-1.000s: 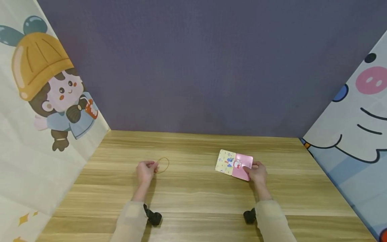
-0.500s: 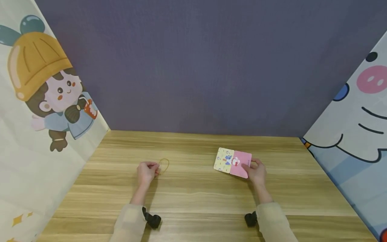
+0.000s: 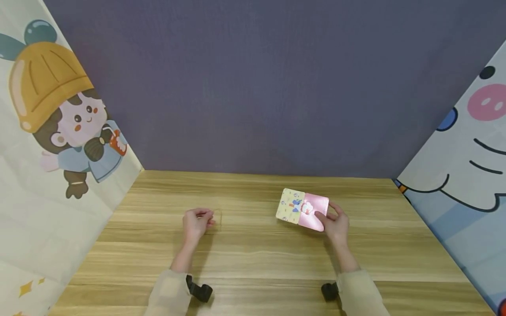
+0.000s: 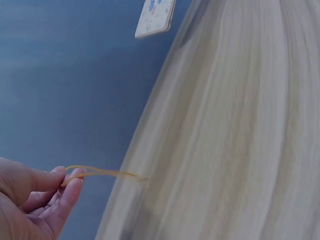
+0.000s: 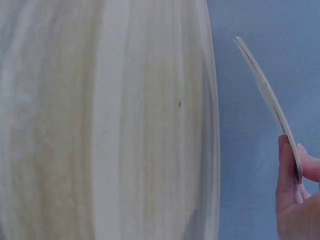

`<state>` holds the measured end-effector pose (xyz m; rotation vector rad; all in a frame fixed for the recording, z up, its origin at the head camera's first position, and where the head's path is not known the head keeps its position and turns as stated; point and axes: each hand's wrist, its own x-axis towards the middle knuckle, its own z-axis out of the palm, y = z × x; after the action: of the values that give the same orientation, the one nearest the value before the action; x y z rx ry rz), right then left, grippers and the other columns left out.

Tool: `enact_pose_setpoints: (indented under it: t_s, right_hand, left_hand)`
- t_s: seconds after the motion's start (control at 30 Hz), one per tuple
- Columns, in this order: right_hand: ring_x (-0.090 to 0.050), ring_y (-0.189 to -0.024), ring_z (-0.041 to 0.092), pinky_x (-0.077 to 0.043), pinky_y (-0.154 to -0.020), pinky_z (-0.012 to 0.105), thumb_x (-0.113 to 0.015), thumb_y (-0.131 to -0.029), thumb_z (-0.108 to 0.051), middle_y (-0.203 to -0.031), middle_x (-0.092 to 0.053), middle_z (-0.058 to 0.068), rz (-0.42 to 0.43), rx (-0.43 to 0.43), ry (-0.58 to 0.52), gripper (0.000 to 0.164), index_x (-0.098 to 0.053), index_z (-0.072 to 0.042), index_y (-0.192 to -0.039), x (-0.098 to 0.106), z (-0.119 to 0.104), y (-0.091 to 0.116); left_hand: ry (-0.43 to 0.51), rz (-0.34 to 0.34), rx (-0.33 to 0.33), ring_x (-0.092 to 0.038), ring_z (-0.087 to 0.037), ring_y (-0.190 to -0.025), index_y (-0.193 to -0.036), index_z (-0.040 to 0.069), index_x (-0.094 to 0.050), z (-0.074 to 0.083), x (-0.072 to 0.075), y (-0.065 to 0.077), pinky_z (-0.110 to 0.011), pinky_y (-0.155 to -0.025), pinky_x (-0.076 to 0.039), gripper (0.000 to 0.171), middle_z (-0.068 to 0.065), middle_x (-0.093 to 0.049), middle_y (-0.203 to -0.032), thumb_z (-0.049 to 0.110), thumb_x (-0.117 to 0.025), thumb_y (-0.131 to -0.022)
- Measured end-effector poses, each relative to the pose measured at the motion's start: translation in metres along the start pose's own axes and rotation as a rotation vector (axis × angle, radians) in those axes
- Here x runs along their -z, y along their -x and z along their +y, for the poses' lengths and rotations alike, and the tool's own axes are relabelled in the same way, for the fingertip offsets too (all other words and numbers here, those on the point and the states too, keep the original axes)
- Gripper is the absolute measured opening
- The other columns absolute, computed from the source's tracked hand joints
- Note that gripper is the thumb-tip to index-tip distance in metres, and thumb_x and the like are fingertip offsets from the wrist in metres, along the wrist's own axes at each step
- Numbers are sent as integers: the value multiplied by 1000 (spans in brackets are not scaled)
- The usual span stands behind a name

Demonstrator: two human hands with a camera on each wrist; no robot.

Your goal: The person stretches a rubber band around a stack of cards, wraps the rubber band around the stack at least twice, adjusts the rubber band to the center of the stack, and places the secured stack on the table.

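Note:
My left hand pinches a thin yellow rubber band between thumb and fingertips; its loop sticks out to the right, above the table. On the right, my right hand holds a flat stack of cards by its right end, thumb on top and fingers beneath. The upper face is half yellow with small prints and half pink with a white cartoon figure. Seen edge-on in the right wrist view, the stack is thin, slightly bent and made of layers. Band and cards are well apart.
Both hands are over a wood-grain table. A dark blue-grey panel rises at its back edge. Cartoon-printed sheets stand at the left and right. A black wrist device shows beneath the left sleeve.
The stack of cards has risen and shifted slightly left in my right hand. My left hand has moved a little right, and the rubber band's loop has turned to look narrower.

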<state>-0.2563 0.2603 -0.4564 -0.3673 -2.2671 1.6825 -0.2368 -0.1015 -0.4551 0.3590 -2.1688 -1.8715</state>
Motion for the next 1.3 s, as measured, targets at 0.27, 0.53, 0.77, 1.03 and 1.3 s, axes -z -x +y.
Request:
enact_pose_setpoints:
  t_s: [0.27, 0.53, 0.77, 1.03, 1.3]
  right_hand:
    - [-58, -51, 0, -49, -44, 20, -68, -74, 2, -85, -60, 32, -16, 81, -52, 58, -44, -3, -126, 1, -10, 11]
    - [-61, -54, 5, -51, -48, 23, -68, -75, 0, -84, -63, 25, -18, 43, -86, 58, -45, -9, -127, 3, -16, 29]
    - [-61, -54, 6, -51, -48, 21, -68, -76, -1, -73, -67, 9, -38, 29, -133, 58, -44, -9, -128, 4, -31, 51]
    - [-65, -64, 18, -53, -49, 26, -72, -74, -11, -81, -67, 12, -126, 180, -280, 63, -44, -15, -130, -5, 15, 38]
    - [-65, -65, 24, -52, -46, 30, -74, -72, -15, -83, -67, 15, -71, 171, -252, 62, -47, -21, -128, -20, 48, 22]
  left_hand:
    - [12, -36, -24, -61, -16, -50, -87, -15, -61, 17, -3, 9, -29, -50, -53, 13, -25, -61, -73, -3, -59, -81]
    - [103, -72, -67, -61, -20, -52, -87, -17, -60, 28, -1, 20, -25, -50, -53, 13, -28, -60, -75, -5, -59, -81]
    - [196, -124, -162, -61, -17, -50, -83, -14, -61, 20, 0, 20, -25, -48, -52, 10, -19, -61, -68, -5, -59, -80]
    - [182, -163, -108, -61, -16, -51, -88, -15, -60, 53, -4, 33, -27, -50, -53, 16, -23, -61, -74, -1, -60, -82]
    - [247, -209, -198, -60, -20, -49, -87, -11, -61, 47, -12, 30, -31, -47, -53, 14, -20, -61, -72, 2, -61, -82]
